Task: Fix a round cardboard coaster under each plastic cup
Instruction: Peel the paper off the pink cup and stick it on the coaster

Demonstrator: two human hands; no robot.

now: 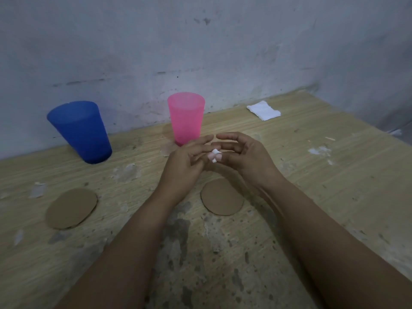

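- Looks like the sticky-stuff prep step: both hands meet over the table [312, 175], left hand [185, 166] and right hand [247, 161] pinching a small white lump [215, 155] between the fingertips.
- Next move, I'd guess: press that lump onto a coaster, then set a cup on it.
- Blue cup [81, 132] far left, pink cup [186, 118] far middle, both upright; can't see inside either.
- Left coaster [71, 208] and right coaster [221, 198] lie bare, near side, well apart from the cups.

Two cups [80, 132] [186, 119] behind two coasters [71, 208] [222, 196]
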